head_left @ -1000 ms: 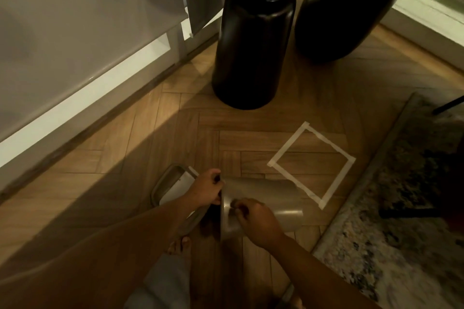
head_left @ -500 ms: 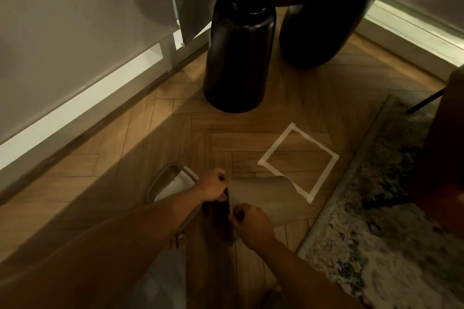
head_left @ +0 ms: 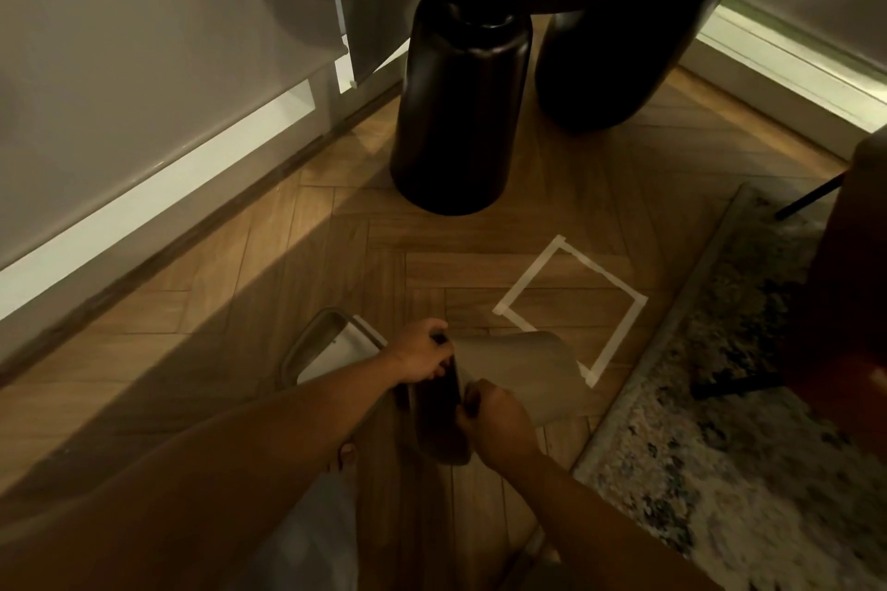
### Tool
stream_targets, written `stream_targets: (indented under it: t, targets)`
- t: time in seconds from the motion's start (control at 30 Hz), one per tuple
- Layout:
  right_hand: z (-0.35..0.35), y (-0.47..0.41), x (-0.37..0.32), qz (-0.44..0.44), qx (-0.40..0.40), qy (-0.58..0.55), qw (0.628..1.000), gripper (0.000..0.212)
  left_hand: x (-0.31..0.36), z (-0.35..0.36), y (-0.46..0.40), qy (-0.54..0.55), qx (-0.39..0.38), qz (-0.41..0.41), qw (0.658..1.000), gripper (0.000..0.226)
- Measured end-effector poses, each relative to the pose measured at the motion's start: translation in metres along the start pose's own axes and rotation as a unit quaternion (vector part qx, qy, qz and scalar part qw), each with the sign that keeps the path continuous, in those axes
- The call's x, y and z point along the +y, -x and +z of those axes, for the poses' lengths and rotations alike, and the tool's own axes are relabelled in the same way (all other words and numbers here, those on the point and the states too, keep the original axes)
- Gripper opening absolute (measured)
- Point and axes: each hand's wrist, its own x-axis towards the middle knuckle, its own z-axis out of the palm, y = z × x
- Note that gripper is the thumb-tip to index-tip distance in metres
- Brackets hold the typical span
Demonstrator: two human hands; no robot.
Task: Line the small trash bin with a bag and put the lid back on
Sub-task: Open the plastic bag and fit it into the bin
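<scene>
Gripping bin (head_left: 518,379) rim: both hands, left (head_left: 422,358), right (head_left: 499,422) | rug (head_left: 720,422) edge just right

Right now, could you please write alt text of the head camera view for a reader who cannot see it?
Two bare hands, left hand and right hand, hold the rim of a small grey trash bin tipped on a wooden floor. The bin's lid lies left of it, a white tape square beyond.

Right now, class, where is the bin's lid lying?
The lid lies on the wooden floor at lower centre, just left of the left hand and the bin.
</scene>
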Motion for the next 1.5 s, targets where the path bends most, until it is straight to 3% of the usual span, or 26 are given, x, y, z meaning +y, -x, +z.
stream_targets:
  t: [0.17,0.43,0.53,0.63,0.7,0.83,0.9,1.07,1.3,1.5]
  targets:
    - [-0.026,-0.004,0.008,-0.013,0.015,0.008,1.0,0.008,-0.016,-0.009,0.002,-0.1,0.049,0.053,0.992,0.06]
    - [-0.052,-0.013,0.015,-0.008,0.05,-0.029,0.998,0.01,-0.035,0.005,0.003,-0.078,0.115,0.006,0.99,0.074]
    - [-0.057,-0.015,0.013,-0.012,0.074,-0.041,0.996,0.019,-0.038,0.014,0.003,-0.042,0.107,-0.019,0.993,0.075]
    - [-0.062,-0.015,0.013,-0.004,0.089,-0.055,0.994,0.028,-0.038,0.017,0.002,-0.052,0.147,-0.076,0.985,0.083]
    - [-0.066,-0.014,0.016,0.005,0.103,-0.073,0.992,0.026,-0.038,0.016,0.001,-0.061,0.15,-0.095,0.982,0.073]
    - [-0.073,-0.009,0.028,0.024,0.14,-0.124,0.982,0.024,-0.03,0.01,-0.001,-0.103,0.142,-0.059,0.983,0.034]
    - [-0.076,-0.006,0.038,0.042,0.163,-0.152,0.974,0.017,-0.02,0.008,0.0,-0.095,0.16,-0.038,0.982,0.028]
    - [-0.078,0.001,0.061,0.078,0.194,-0.196,0.958,0.002,0.011,0.012,0.0,-0.038,0.176,0.054,0.982,0.034]
    - [-0.068,0.019,0.082,0.126,0.212,-0.246,0.937,0.024,0.038,0.027,-0.004,-0.031,0.149,0.083,0.985,0.033]
    - [-0.054,0.043,0.104,0.163,0.181,-0.241,0.94,0.042,0.049,0.048,-0.009,-0.038,0.093,0.088,0.991,0.039]
